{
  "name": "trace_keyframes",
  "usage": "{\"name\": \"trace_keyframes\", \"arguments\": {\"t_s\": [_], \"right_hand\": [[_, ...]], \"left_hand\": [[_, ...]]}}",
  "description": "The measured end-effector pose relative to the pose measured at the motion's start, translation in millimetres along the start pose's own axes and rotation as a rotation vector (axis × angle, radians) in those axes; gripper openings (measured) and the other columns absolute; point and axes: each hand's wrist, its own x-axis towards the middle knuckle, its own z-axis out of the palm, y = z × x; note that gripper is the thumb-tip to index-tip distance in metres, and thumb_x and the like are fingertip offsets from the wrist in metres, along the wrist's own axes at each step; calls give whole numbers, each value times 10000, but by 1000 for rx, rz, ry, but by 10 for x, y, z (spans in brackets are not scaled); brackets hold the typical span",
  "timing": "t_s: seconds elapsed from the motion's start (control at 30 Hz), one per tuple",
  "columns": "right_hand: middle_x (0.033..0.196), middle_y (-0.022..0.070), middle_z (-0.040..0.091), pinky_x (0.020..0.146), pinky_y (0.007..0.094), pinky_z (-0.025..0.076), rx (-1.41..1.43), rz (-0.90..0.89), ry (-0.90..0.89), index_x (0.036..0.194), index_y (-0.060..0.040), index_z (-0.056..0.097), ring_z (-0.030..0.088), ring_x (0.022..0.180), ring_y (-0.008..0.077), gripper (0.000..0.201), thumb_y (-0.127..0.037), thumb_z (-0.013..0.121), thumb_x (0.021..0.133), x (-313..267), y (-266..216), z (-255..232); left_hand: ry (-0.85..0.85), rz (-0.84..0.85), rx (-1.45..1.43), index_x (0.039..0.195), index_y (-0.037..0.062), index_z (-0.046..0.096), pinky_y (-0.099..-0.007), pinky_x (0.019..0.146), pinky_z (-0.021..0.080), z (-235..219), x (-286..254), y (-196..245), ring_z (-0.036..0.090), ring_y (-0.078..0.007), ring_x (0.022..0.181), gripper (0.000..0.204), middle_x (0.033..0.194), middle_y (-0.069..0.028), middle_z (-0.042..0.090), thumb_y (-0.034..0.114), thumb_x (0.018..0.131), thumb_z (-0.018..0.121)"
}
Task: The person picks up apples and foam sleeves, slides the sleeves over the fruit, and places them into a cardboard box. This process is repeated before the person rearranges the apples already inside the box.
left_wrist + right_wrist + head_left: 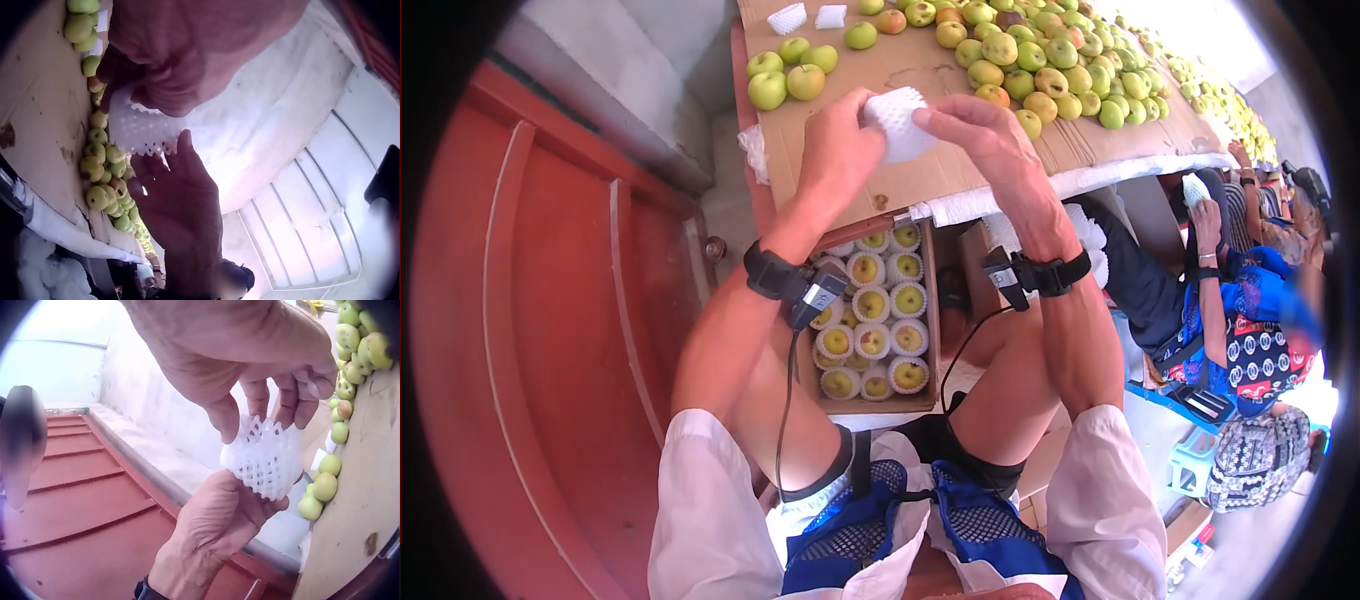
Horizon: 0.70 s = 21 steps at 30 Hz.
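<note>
A white foam fruit net [897, 122] is held up between both hands over the near edge of the cardboard-covered table. My left hand [837, 150] grips it from the left, its fingers around the lower part in the right wrist view. My right hand [992, 140] pinches the net's rim, with thumb and fingertips at the open end [265, 428]. Whether an apple is inside the net, I cannot tell. Several green apples [767, 90] lie on the table just beyond the left hand.
A large heap of apples [1050, 60] covers the table's far right. Two flat foam nets [787, 18] lie at the back left. Below the table edge, a cardboard box [933, 330] holds net-wrapped apples. A red door [550, 330] stands left; other people sit at right.
</note>
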Motion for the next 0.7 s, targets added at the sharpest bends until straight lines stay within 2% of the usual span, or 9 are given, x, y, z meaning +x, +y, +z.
{"name": "trace_keyframes", "arguments": {"t_s": [0.1,0.2,0.3,0.4,0.5,0.6,0.7], "right_hand": [[970,-29,641,827,257,355,50,26,21,1016,-75,721,506,939,82,334,-392,669,926,97,73,-78],[1033,-30,638,827,253,361,247,42,-43,1074,-76,688,519,959,80,294,-338,636,949,202,261,-91],[987,-31,629,782,276,355,416,87,-42,1018,-106,685,496,940,77,274,-360,666,917,321,397,-21],[1058,0,639,820,282,368,322,130,-66,1119,-94,666,499,953,104,384,-413,673,905,289,319,62],[1114,47,645,855,287,379,82,66,-90,1208,-56,646,499,967,136,501,-439,688,888,199,186,110],[1197,20,633,868,272,385,71,91,-137,1339,-60,595,504,1066,104,463,-326,636,961,160,119,108],[1215,29,634,872,263,391,56,43,-173,1377,-48,568,514,1067,109,491,-284,651,955,155,216,126]], "left_hand": [[18,-24,123,1115,0,670,-362,727,544,-74,-43,32,717,-235,801,238,900,-164,736,78,892,637],[16,-2,138,1113,1,668,-395,742,544,-133,-52,78,721,-301,820,240,906,-210,725,93,894,630],[3,-11,133,1107,-8,664,-424,761,540,-118,-67,87,712,-358,848,251,921,-239,713,108,887,629],[2,-30,96,1091,-17,663,-439,772,535,-124,-78,82,700,-393,867,256,930,-255,704,121,880,625],[9,-72,24,1079,-21,668,-444,778,532,-162,-67,90,697,-404,878,258,935,-256,705,127,874,620],[38,-77,24,1077,-19,674,-441,783,533,-151,-73,33,703,-395,886,258,936,-254,709,129,874,615],[17,-113,16,1086,-18,675,-433,793,535,-114,-71,13,707,-389,903,266,941,-256,710,130,871,619]]}}
